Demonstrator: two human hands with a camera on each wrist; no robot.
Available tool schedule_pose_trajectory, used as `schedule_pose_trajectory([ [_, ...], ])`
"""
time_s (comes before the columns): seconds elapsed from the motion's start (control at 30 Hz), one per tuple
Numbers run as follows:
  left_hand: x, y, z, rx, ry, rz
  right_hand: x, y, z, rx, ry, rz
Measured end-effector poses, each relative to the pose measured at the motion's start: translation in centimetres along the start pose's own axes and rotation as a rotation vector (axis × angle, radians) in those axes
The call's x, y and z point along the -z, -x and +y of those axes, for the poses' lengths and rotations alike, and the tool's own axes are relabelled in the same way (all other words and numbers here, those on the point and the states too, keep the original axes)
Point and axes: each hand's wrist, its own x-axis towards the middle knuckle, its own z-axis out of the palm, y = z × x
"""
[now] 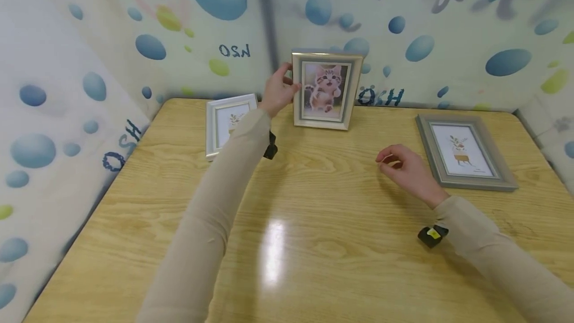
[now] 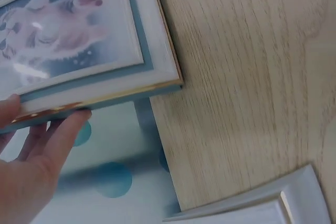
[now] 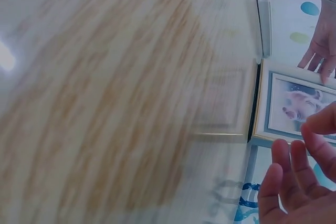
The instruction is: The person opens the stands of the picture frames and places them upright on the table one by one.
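A picture frame with a kitten photo [image 1: 324,91] stands upright at the back of the table, close to the wall. My left hand [image 1: 280,91] grips its left side, thumb on the front and fingers behind the edge. In the left wrist view the kitten frame [image 2: 139,80] shows the thumb and fingers on either side of its edge. My right hand [image 1: 405,171] hovers over the table to the right, fingers loosely bent and holding nothing. The right wrist view shows this hand [image 3: 302,182] apart from the kitten frame [image 3: 265,108].
A white picture frame [image 1: 210,128] with a plant print lies at the back left, partly hidden by my left arm. A grey picture frame [image 1: 504,178] with a similar print lies at the right. Behind the wooden table [image 1: 332,243] is a patterned wall [image 1: 278,24].
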Motion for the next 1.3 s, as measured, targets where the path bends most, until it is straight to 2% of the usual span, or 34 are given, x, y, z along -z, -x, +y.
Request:
schedule_pose_trajectory([
  [0.17, 0.2, -0.2, -0.4, 0.018, -0.075, -0.028, 0.1, 0.0, 0.0, -0.008, 0.001, -0.013],
  [0.3, 0.0, -0.2, -0.4, 0.036, -0.075, -0.063, 0.1, 0.1, 0.1, -0.019, 0.002, -0.029],
  [0.73, -0.5, -0.3, -0.3, 0.036, -0.16, -0.066, 0.8, -0.1, 0.4, -0.016, 0.066, -0.092],
  [0.93, -0.7, 0.2, -0.2, 0.031, -0.253, -0.047, 2.7, -0.2, 1.7, 0.04, 0.172, -0.094],
  [1.1, -0.6, 0.5, -0.2, 0.06, -0.315, -0.032, 4.9, -0.4, 3.2, -0.007, 0.25, -0.092],
  [1.17, -0.6, 0.6, -0.3, 0.075, -0.335, -0.044, 5.9, -0.5, 3.9, -0.029, 0.281, -0.09],
  [1.3, -0.4, 1.0, -0.8, 0.057, -0.407, -0.084, 7.6, -0.6, 5.3, -0.035, 0.351, -0.081],
])
